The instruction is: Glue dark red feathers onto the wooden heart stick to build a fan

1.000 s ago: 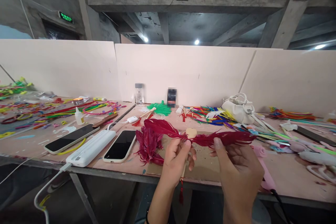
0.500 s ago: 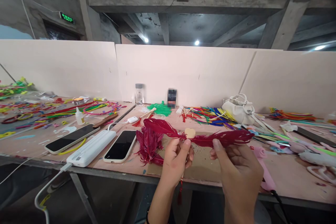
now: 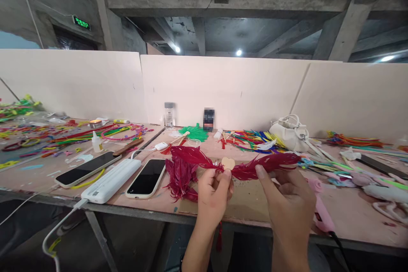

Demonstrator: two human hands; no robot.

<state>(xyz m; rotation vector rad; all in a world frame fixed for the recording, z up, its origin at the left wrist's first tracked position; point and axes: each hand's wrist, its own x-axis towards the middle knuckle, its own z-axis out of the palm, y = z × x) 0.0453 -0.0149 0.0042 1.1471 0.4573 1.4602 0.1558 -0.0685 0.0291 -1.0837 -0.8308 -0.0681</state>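
Between thumb and fingers, my left hand (image 3: 213,193) pinches a small pale heart-shaped piece (image 3: 228,163) at its lower edge. One dark red feather (image 3: 191,155) spreads out from it to the left and another red feather (image 3: 244,171) to the right, like two wings. My right hand (image 3: 288,206) is closed on the right feather, thumb in front, other fingers behind. Below my left hand hangs a red tassel (image 3: 219,238); its upper attachment is hidden. A heap of dark red feathers (image 3: 181,176) lies just left of my left hand, beside a cardboard sheet (image 3: 251,199).
To the left are a phone (image 3: 145,178), a white power bank (image 3: 111,180) with cables, another phone (image 3: 87,170) and a glue bottle (image 3: 96,142). A pink glue gun (image 3: 323,210) lies right of my right hand. Green feathers (image 3: 196,131) and a white bag (image 3: 288,134) are farther back.
Both hands and the feathered piece have shifted slightly left. The heart-shaped piece now faces me a little more squarely. Both grips stay closed.
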